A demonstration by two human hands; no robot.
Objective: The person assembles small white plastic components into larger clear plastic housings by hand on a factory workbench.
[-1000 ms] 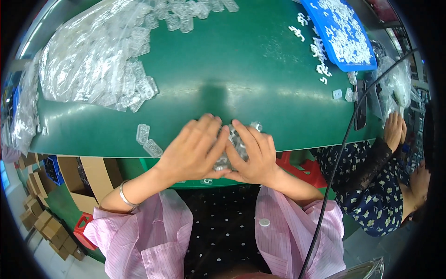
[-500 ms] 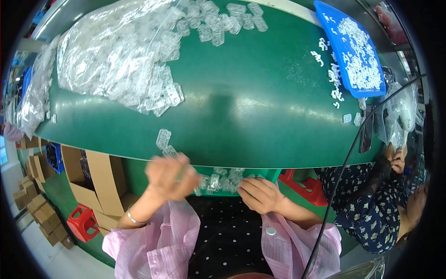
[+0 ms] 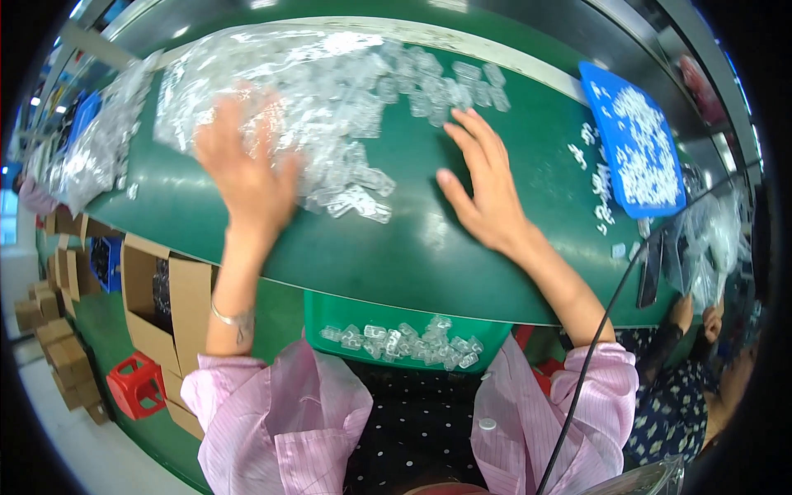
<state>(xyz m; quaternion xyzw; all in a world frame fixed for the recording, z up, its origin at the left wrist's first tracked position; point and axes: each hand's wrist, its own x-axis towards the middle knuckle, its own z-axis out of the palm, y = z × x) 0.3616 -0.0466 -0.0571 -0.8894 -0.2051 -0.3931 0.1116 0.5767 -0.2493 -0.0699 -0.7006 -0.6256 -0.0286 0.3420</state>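
My left hand (image 3: 247,169), blurred, is spread over the near side of a large clear plastic bag (image 3: 223,62) full of small transparent plastic pieces. Some of these clear pieces (image 3: 359,202) spill out of the bag onto the green table. To the right, my right hand (image 3: 487,186) reaches over the table with its fingers apart and nothing in them. Its fingertips are just short of more loose clear pieces (image 3: 437,87) at the far side. Below the table edge, a green bin (image 3: 326,301) in front of my body holds several clear pieces (image 3: 404,342).
A blue tray (image 3: 615,148) of small white parts stands at the right, with loose white parts (image 3: 601,181) beside it. Another person's hands (image 3: 701,318) are near plastic bags (image 3: 709,239). A black cable (image 3: 594,338) crosses the right side. Cardboard boxes (image 3: 194,305) and a red stool (image 3: 136,385) are at left.
Both hands have moved from the bin up and forward over the table. The two loose clear pieces at the near table edge are no longer there. The bin is now uncovered, and the view has shifted.
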